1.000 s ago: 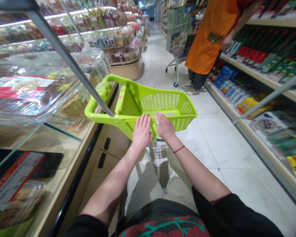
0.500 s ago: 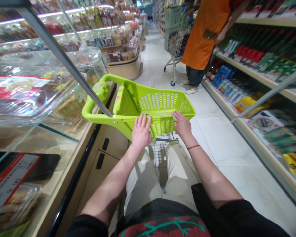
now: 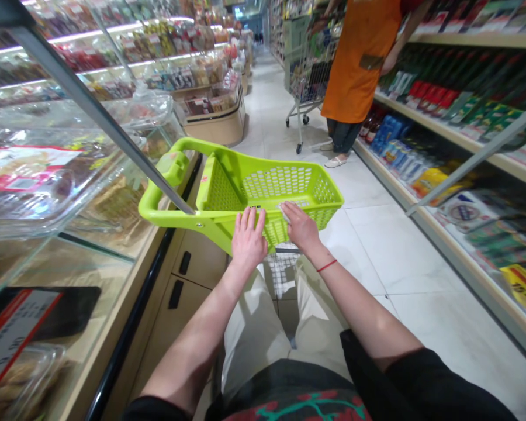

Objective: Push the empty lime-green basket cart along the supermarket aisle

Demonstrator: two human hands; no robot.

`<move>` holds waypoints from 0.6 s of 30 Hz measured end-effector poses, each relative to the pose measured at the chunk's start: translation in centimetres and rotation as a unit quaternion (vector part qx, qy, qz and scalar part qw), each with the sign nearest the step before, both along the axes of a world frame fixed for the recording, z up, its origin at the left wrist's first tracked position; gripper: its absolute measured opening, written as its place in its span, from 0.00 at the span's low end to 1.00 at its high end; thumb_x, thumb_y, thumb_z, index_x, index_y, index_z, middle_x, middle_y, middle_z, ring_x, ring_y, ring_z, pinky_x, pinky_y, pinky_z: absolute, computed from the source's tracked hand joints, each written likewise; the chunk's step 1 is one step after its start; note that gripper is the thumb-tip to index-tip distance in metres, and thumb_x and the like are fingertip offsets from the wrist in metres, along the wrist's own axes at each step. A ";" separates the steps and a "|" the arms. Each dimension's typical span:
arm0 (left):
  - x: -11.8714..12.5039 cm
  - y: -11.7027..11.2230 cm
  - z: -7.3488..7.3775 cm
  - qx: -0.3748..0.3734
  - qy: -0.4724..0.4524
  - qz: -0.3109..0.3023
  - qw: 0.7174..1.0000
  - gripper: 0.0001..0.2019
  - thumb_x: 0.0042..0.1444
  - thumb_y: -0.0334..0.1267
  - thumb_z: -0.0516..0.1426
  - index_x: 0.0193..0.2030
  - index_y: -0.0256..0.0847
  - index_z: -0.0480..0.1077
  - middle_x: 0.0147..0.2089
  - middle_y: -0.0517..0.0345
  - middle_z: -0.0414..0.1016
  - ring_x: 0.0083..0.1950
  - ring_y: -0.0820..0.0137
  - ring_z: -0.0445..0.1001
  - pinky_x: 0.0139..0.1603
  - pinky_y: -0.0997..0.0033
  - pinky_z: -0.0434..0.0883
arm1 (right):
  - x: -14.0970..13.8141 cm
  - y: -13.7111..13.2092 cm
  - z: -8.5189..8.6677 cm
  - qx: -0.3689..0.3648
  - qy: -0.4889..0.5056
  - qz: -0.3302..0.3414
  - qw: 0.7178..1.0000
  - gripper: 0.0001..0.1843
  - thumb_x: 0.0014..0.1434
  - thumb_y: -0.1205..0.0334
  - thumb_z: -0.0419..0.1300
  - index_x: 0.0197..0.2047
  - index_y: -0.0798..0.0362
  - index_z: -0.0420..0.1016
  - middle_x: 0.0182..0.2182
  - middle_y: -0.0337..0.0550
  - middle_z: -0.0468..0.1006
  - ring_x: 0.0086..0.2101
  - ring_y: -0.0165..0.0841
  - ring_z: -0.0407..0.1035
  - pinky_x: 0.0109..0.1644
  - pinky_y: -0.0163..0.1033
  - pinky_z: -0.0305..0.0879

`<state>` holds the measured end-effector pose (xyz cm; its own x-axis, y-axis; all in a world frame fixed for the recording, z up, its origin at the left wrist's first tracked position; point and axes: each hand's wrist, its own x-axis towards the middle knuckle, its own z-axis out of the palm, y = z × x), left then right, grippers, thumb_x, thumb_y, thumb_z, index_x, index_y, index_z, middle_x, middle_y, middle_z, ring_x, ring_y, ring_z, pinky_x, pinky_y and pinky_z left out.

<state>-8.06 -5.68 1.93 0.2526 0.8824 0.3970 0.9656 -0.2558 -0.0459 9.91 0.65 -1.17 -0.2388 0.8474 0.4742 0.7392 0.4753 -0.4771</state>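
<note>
A bright green plastic shopping cart stands across in front of me, its basket bare inside. My left hand holds the near rim, fingers laid over the top edge and slightly apart. Just to its right, my right hand is closed on a small white wipe pressed to the same rim. Most of the wipe is hidden under the fingers. The cart's handle end points left, and its lower frame shows between my knees.
Packaged food fills the glass-sided display case at my left. Stocked shelves line the right. Ahead in the aisle, a person in an orange apron stands by a metal cart. Grey poles cross the view.
My right hand has slid left along the near rim with the wipe, closer to my left hand. My left hand stays on the rim. The view has shifted slightly.
</note>
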 end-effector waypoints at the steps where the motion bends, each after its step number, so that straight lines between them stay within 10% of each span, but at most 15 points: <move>1: 0.1 0.0 0.0 -0.001 -0.002 0.000 1.000 0.38 0.56 0.34 0.57 0.74 0.32 0.57 0.75 0.36 0.59 0.78 0.48 0.52 0.79 0.43 0.47 | 1.1 0.3 -0.1 -0.009 -0.003 -0.020 1.000 0.35 0.54 0.81 0.53 0.64 0.56 0.73 0.65 0.49 0.73 0.66 0.40 0.65 0.72 0.48 0.62; 8: 0.3 0.1 0.2 -0.006 -0.006 0.006 1.000 0.38 0.56 0.34 0.58 0.74 0.34 0.57 0.74 0.36 0.60 0.78 0.47 0.53 0.78 0.41 0.48 | 6.1 2.0 -0.1 -0.046 -0.001 -0.129 0.991 0.31 0.55 0.79 0.55 0.61 0.57 0.76 0.63 0.52 0.75 0.64 0.44 0.68 0.69 0.52 0.67; 18: 0.3 0.0 0.1 -0.001 -0.019 0.011 1.000 0.37 0.55 0.34 0.58 0.73 0.34 0.59 0.74 0.35 0.60 0.77 0.47 0.53 0.78 0.40 0.49 | -1.6 -0.2 -0.4 0.000 0.019 -0.027 0.999 0.34 0.57 0.80 0.51 0.67 0.60 0.69 0.66 0.56 0.71 0.69 0.42 0.59 0.73 0.53 0.60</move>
<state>-7.71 -5.63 2.02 0.2181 0.8883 0.4042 0.9720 -0.2350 -0.0080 8.32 0.41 -1.57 -0.1744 0.8582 0.4828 0.7453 0.4355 -0.5049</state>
